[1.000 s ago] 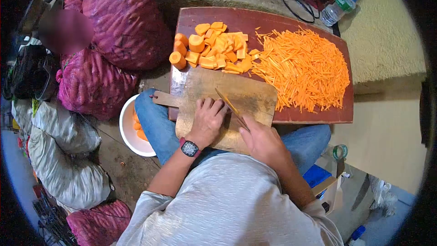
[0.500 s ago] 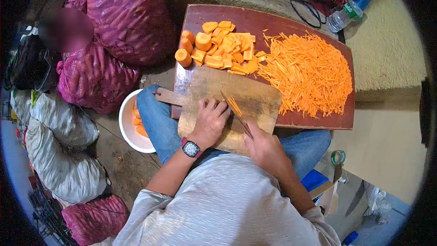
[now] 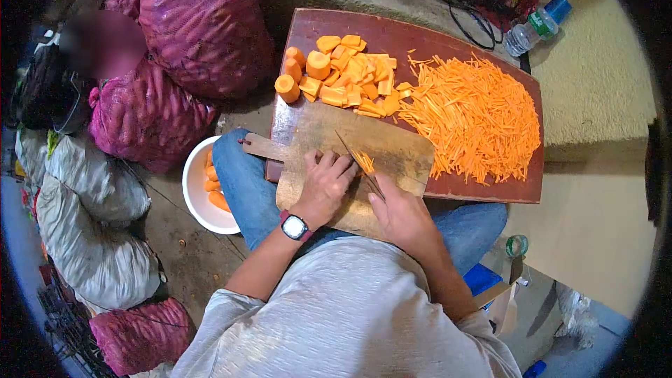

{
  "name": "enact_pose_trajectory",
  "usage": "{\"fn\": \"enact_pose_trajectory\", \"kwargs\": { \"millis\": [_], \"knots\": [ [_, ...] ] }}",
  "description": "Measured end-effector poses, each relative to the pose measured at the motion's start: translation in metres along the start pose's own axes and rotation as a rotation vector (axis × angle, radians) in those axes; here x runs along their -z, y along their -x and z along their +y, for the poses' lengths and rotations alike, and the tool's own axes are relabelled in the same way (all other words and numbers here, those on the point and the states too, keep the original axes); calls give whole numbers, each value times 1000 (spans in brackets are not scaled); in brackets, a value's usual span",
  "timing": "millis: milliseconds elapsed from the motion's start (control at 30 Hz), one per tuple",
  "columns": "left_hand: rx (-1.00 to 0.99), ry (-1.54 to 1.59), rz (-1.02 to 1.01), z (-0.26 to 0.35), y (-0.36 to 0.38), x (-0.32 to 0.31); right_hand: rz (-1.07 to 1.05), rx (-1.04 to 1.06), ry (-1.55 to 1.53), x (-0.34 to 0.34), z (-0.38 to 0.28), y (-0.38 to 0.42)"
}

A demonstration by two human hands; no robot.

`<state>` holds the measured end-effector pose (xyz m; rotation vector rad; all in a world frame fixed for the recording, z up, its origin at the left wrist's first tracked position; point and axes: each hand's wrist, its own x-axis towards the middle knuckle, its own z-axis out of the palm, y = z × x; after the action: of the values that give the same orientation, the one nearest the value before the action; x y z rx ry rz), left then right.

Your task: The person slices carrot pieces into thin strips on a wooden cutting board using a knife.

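Note:
A wooden cutting board (image 3: pixel 318 126) with a handle lies across my lap and the near edge of the red-brown table. My right hand (image 3: pixel 402 215) grips a knife (image 3: pixel 344 143), its blade slanting up and left over the board. Cut carrot strips (image 3: pixel 365 162) lie against the blade's right side. My left hand (image 3: pixel 326 187) rests on the board just left of the blade, fingers curled down; what is under them is hidden. Beyond the board sit carrot chunks and slices (image 3: pixel 357 73), and to their right a large heap of shredded carrot (image 3: pixel 479 122).
The red-brown table (image 3: pixel 392 33) holds the carrots. A white basin (image 3: pixel 199 204) with carrots stands left of my knee. Pink mesh sacks (image 3: pixel 203 28) and white sacks (image 3: pixel 91 252) line the left side. A plastic bottle (image 3: pixel 525 36) stands at the table's far right corner.
The knife blade has shifted slightly left, toward my left hand's fingers, and the cut strips beside it have spread a little. My left hand stays almost in place. The view has shifted slightly.

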<state>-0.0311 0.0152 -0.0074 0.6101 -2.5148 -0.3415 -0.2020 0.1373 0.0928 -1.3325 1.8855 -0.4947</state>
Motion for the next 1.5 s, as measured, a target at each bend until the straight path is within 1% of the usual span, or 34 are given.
{"fn": "enact_pose_trajectory", "kwargs": {
  "millis": [133,267,333,467,533,667,733,867,933,1000,1067,1133,1233,1333,1500],
  "knots": [
    [25,17,15,0,4,-2,26,16,3,2,4,20],
    [74,30,2,4,3,1,15,-4,-14,-7,5,4],
    [59,24,2,1,4,-3,-6,-9,57,-5,2,0],
    [35,40,-5,0,4,0,-33,-27,37,0,7,13],
    [20,34,0,1,5,0,-9,16,4,0,11,17],
    [-5,0,-17,0,4,1,-12,34,5,2,11,20],
    [0,-5,-25,0,5,0,37,96,54,2,11,25],
    [2,10,-1,0,5,-1,0,42,25,-5,5,0],
    [16,17,8,1,6,-5,-22,36,85,-6,-2,-14],
    [26,20,17,-1,2,-2,-20,24,45,-1,0,-9],
    [30,32,76,2,2,-1,-39,4,14,2,5,0],
    [49,43,57,1,4,-3,42,150,-13,0,10,10],
    [45,46,46,1,2,-1,15,75,28,-13,13,-6],
    [39,48,58,3,0,2,33,84,-1,-7,2,-11],
    [81,88,56,3,2,1,12,98,-34,4,6,4]
  ]
}}
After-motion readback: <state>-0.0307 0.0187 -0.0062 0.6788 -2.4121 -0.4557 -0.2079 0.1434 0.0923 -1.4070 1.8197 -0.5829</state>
